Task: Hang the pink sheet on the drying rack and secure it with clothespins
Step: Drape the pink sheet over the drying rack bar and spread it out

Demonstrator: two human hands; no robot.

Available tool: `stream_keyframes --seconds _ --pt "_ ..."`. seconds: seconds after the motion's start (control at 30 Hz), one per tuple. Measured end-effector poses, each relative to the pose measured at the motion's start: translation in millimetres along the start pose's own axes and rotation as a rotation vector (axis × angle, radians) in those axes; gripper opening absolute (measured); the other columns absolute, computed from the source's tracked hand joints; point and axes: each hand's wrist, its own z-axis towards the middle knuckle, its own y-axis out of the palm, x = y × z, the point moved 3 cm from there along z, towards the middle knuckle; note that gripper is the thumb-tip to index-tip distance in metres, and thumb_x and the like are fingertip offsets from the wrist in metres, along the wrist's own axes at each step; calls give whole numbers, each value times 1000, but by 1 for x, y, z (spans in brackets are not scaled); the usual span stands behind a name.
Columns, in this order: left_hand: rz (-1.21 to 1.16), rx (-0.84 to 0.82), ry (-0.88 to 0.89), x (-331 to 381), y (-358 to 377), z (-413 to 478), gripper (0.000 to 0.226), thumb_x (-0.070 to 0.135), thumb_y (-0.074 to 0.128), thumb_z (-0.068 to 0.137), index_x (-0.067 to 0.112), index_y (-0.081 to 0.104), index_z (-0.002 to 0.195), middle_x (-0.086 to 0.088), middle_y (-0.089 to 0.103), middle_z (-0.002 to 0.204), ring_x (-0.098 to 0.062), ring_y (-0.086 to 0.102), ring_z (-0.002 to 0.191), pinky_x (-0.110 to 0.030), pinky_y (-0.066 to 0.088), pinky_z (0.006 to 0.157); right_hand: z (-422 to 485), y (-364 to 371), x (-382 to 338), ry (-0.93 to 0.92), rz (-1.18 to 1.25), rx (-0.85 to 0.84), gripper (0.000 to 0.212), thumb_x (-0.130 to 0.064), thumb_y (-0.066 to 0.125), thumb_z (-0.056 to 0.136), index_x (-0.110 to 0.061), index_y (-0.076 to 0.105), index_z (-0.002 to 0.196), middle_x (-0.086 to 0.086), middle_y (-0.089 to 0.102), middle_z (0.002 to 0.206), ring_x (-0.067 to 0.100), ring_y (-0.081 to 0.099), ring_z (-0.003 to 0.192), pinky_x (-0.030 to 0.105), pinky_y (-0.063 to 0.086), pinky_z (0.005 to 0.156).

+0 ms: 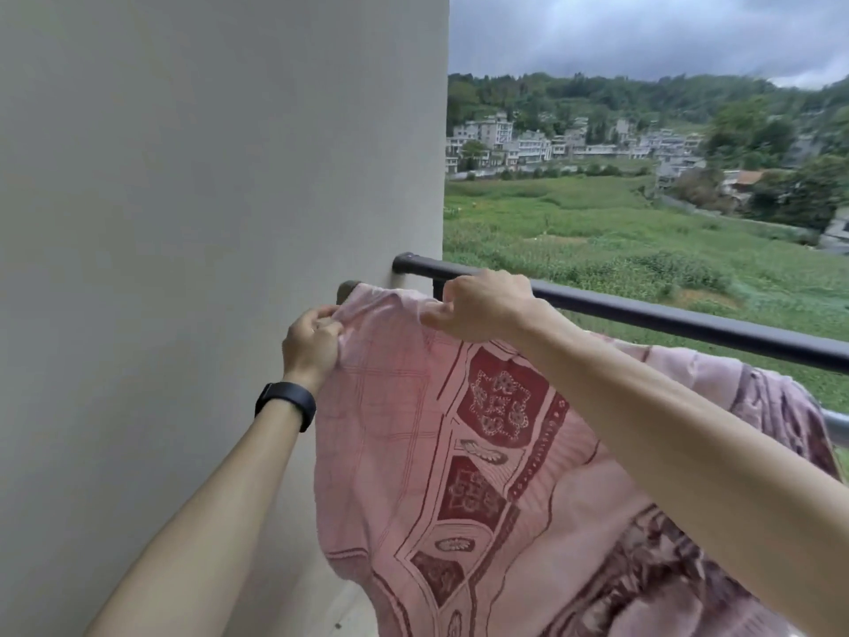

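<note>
In the head view, the pink woven sheet with dark red ornaments [413, 429] is draped over the brownish round rod of the drying rack [348, 289], which runs just on the near side of the black round metal railing [666, 314]. Most of the cloth hangs down on the near side of this railing, and further to the right along it the cloth lies bunched. The left hand [312, 342], with a black wristband [285, 403] on its wrist, pinches the upper corner of the sheet with curled fingers, near the railing's end at the plain grey wall [183, 223]. The right hand [478, 310] pinches the top fold with curled fingers, just in front of the railing. To do this step well, I think both hands should draw the top edge apart along the railing's direction until the fold lies flat and even on the rod, so that pins can grip a smooth layer. No clothespin is visible. No brand or label can be read; the ornaments on the sheet seem to be only a pattern.
</note>
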Motion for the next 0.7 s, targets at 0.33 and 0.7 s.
stream_keyframes --seconds 0.33,0.7 --pt "446 -294 -251 -32 -4 -47 49 28 64 76 15 61 122 -10 63 125 -30 58 117 -34 43 98 -96 14 17 -67 33 496 34 -25 58 92 -19 59 125 8 65 127 31 56 118 47 40 99" --pt "320 -20 517 86 86 -193 51 31 59 89 22 43 137 -8 43 142 -25 42 128 -39 42 100 -302 57 107 385 866 1044 33 -12 64 85 -8 56 116 2 50 118 19 47 114 36 40 103"
